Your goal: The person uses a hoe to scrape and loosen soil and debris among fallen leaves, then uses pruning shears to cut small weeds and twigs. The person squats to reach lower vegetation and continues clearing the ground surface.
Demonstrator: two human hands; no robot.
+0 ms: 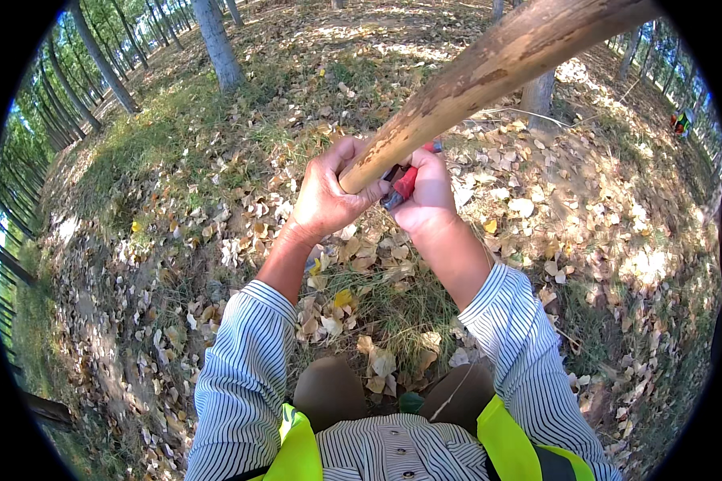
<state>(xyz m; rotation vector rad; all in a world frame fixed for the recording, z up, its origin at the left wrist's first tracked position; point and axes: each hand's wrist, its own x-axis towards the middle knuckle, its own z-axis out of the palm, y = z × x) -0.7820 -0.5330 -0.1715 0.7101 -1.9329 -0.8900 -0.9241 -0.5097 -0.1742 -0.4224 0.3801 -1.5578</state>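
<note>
A stripped wooden pole (466, 96) with patches of brown bark slants from between my hands to the upper right. My left hand (328, 195) is wrapped around its lower end. In my right hand (428, 195), just beside the pole, is a small hand tool with red handles (405, 183). Its dark parts sit between the two hands, mostly covered by fingers and the pole, so its exact kind is unclear. The left thumb reaches across close to the tool; whether they touch cannot be made out.
Dry leaves (520, 207) and tufts of grass (391, 297) cover the ground. A pale tree trunk (217, 48) rises ahead, and another trunk (538, 99) stands behind the pole. Far right is a person in bright clothing (681, 122). My knees (330, 391) are below my forearms.
</note>
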